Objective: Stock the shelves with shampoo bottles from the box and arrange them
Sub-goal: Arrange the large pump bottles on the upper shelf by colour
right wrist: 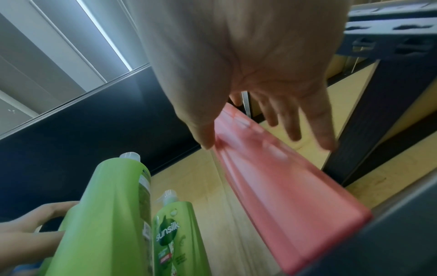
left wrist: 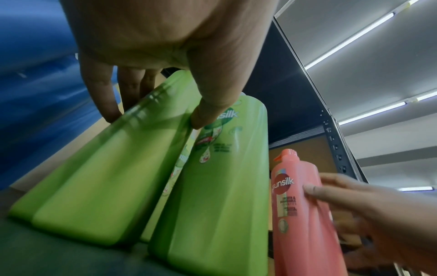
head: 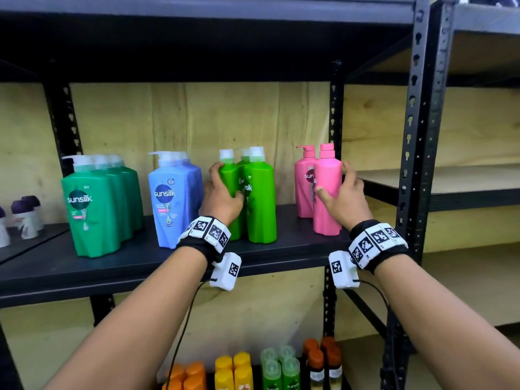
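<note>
Three light green shampoo bottles stand together mid-shelf. My left hand [head: 226,182] [left wrist: 153,119] grips the leftmost one [head: 230,171] [left wrist: 106,177], fingers behind it and thumb on its front beside the front green bottle [head: 260,206] [left wrist: 212,186]. To the right stand two pink bottles. The front pink bottle [head: 326,209] [left wrist: 298,214] [right wrist: 283,186] has my right hand [head: 334,180] [right wrist: 250,140] around it: the thumb touches its front, and the fingers are straight and spread along its right side. The other pink bottle [head: 302,187] stands behind and left of it.
On the same black shelf [head: 295,249] are dark green bottles [head: 95,209] and blue bottles [head: 168,204] to the left. Small purple-capped bottles [head: 25,218] stand far left. The shelf below holds orange, yellow and green bottles [head: 242,370]. A black upright post [head: 419,164] stands right of the pink bottles.
</note>
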